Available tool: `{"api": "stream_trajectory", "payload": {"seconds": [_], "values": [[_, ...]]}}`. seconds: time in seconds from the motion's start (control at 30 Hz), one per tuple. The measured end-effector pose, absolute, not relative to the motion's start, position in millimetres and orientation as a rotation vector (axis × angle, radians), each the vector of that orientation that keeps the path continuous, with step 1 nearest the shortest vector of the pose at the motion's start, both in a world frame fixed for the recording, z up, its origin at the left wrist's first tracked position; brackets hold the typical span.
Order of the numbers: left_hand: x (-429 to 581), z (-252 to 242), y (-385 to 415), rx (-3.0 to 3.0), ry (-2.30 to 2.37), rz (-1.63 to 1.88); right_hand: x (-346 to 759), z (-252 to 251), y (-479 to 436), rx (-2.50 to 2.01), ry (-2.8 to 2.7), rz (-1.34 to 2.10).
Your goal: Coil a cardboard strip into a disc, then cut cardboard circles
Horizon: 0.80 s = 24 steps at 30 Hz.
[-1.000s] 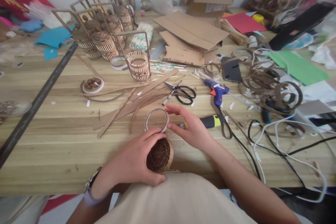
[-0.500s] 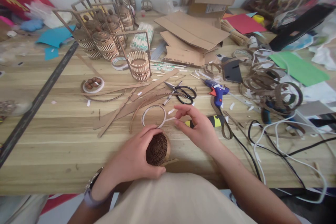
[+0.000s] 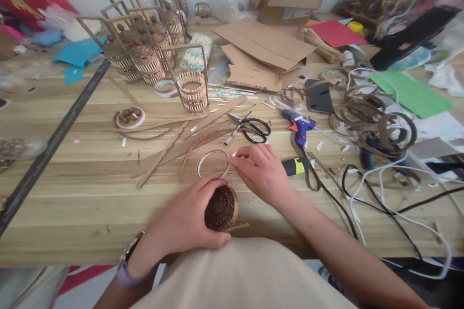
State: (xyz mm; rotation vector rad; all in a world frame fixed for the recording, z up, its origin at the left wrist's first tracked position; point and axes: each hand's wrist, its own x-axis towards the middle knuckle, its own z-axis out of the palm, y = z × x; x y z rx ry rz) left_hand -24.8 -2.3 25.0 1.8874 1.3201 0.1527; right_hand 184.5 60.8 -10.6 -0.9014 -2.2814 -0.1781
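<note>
My left hand (image 3: 188, 215) is wrapped around a round coil of brown corrugated cardboard (image 3: 219, 208), its ridged end facing up, close to my body. A paler strip rims the coil's right side. Just beyond it a thin white roll of tape (image 3: 200, 166) lies on the table, near my left fingertips. My right hand (image 3: 259, 169) is closed in a pinch at the roll's right edge, on the tape; the fingers mostly hide the strip. Scissors (image 3: 256, 130) with black handles lie beyond. Under my right hand a black and yellow tool (image 3: 295, 166) partly shows.
A blue glue gun (image 3: 300, 125) lies to the right, with cables (image 3: 380, 203) and coiled brown strips (image 3: 380, 116) beyond. Small slatted baskets (image 3: 147, 65) with tall handles stand at the back left. Cardboard sheets (image 3: 264, 41) and a bowl of brown beads (image 3: 130, 117) are also on the table.
My right hand has moved left, its fingertips now against the tape roll; the white strip seen between them before is mostly covered. My left hand and the coil have shifted slightly right.
</note>
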Motion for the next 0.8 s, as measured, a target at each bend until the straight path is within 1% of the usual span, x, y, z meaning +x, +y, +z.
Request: {"api": "stream_trajectory", "payload": {"seconds": [0.13,0.23,0.3,0.43,0.5,0.57,0.7,0.8], "values": [[-24,25,-5,1.890,1.333,0.151,187,-10,61,-0.893,-2.287,-0.262],[-24,26,-6,1.897,1.325,0.156,190,-9,61,-0.926,-2.309,-0.186],[-23,27,-6,1.899,1.306,0.162,191,-7,62,-0.980,-2.255,0.044],[-21,31,-5,1.872,1.252,0.203,191,-2,62,-1.038,-1.963,0.746],[-20,32,-5,1.844,1.238,0.240,189,-4,63,-1.060,-1.806,0.936],[-21,31,-7,1.818,1.234,0.289,190,-9,68,-1.088,-1.701,0.996],[-30,25,-13,1.782,1.131,0.396,204,-25,85,-1.181,-1.510,0.946],[-34,20,-13,1.690,1.238,0.476,216,-24,85,-1.232,-1.410,0.886]]}}
